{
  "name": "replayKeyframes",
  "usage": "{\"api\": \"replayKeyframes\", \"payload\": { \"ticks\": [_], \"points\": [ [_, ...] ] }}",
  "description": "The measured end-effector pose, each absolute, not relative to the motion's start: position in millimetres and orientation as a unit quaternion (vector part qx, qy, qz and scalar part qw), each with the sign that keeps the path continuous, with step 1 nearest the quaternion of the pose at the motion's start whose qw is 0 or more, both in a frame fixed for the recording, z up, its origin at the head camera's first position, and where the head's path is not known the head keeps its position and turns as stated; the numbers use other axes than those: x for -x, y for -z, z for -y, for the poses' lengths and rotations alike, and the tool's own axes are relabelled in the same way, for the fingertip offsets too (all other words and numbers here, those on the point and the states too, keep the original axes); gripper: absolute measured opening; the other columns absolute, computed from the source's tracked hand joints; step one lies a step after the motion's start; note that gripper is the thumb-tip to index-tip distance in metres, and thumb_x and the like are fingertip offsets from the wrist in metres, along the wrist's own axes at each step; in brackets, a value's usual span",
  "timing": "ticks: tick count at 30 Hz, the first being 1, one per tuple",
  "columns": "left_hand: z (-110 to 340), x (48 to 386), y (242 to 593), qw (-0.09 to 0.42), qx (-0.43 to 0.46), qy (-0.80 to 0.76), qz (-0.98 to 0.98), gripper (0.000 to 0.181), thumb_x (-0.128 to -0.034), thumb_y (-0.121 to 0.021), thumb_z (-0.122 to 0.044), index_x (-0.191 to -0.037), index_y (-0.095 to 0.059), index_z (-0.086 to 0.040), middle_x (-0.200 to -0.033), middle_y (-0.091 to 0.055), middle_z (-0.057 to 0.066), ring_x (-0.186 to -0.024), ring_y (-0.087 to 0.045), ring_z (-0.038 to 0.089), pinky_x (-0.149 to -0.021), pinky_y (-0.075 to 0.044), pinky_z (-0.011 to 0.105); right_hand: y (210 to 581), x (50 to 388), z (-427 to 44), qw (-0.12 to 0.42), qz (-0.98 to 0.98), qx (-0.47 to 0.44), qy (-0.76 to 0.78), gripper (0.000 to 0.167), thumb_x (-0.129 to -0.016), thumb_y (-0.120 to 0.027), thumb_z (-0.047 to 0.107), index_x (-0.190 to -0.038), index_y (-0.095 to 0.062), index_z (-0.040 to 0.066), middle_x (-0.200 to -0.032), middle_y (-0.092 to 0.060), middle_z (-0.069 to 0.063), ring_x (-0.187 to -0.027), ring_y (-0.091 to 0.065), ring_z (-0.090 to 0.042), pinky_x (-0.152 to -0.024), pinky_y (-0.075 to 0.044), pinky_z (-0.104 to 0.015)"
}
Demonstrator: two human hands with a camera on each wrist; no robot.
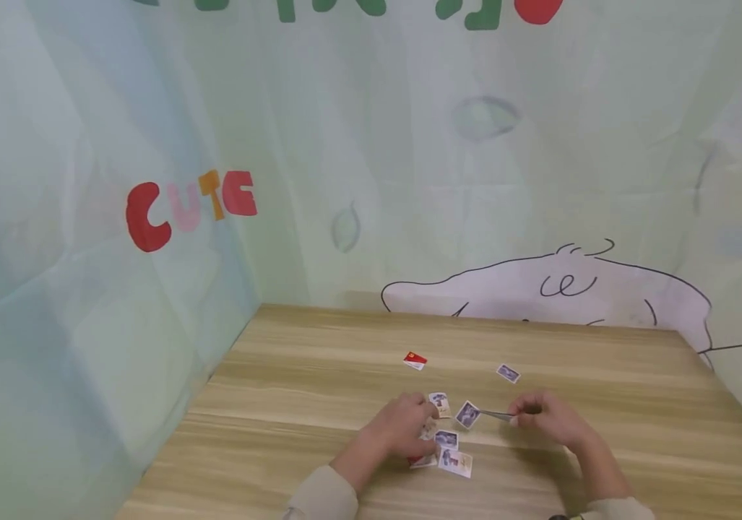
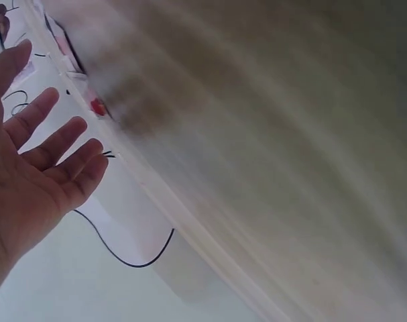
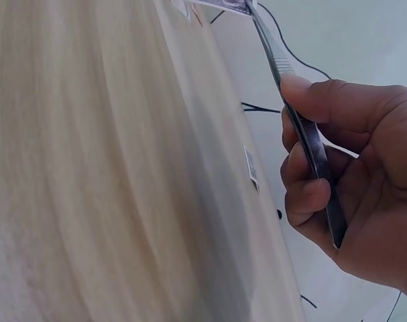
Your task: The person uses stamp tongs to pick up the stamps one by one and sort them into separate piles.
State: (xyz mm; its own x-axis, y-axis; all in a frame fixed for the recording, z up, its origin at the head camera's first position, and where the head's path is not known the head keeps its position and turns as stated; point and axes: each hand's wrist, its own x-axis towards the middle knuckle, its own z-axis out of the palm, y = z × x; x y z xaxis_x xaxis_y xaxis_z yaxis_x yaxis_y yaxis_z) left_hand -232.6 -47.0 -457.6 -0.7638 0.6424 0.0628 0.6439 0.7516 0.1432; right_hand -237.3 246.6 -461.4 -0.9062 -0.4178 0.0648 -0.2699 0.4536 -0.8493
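Note:
My right hand (image 1: pixel 549 417) grips metal tweezers (image 3: pixel 310 144) between thumb and curled fingers. At their tips, a small purple-grey stamp (image 1: pixel 467 414) with a white border is held tilted over the table. My left hand (image 1: pixel 403 426) is over a loose group of stamps, partly hiding them. Its fingers look spread and lightly bent in the left wrist view, with nothing gripped. Around that hand lie a pale stamp (image 1: pixel 438 404), a dark-pictured stamp (image 1: pixel 446 439), another pale stamp (image 1: pixel 455 463) and a partly covered red one (image 1: pixel 423 460).
Farther back on the wooden table (image 1: pixel 266 404) lie a red-and-white stamp (image 1: pixel 415 360) and a single purple-grey stamp (image 1: pixel 508 373). A printed cloth backdrop (image 1: pixel 305 144) rises behind the table's far edge and along its left side.

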Motion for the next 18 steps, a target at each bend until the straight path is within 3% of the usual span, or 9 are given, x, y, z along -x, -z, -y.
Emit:
{"api": "replayKeyframes", "payload": {
  "ticks": [8, 18],
  "points": [
    [42, 239, 461, 0.003, 0.324, 0.053, 0.944, 0.058, -0.0739, -0.068, -0.053, -0.120, -0.059, -0.020, -0.100, -0.047, 0.001, -0.088, -0.043, 0.015, -0.074, -0.041, 0.032, 464, 236, -254, 0.078, -0.847, 0.179, 0.494, 0.012, -0.081, -0.065, 0.005, -0.089, -0.065, -0.004, -0.080, -0.060, -0.007, -0.069, -0.049, -0.016, -0.059, -0.042, -0.027],
    [42, 239, 462, -0.020, 0.295, 0.052, 0.954, 0.067, -0.0730, -0.067, -0.057, -0.129, -0.054, -0.021, -0.112, -0.048, 0.005, -0.102, -0.044, 0.022, -0.085, -0.040, 0.043, 465, 236, -261, 0.051, -0.859, 0.178, 0.477, 0.011, -0.080, -0.067, 0.006, -0.088, -0.067, -0.001, -0.084, -0.060, -0.006, -0.074, -0.051, -0.017, -0.064, -0.043, -0.029]
  ]
}}
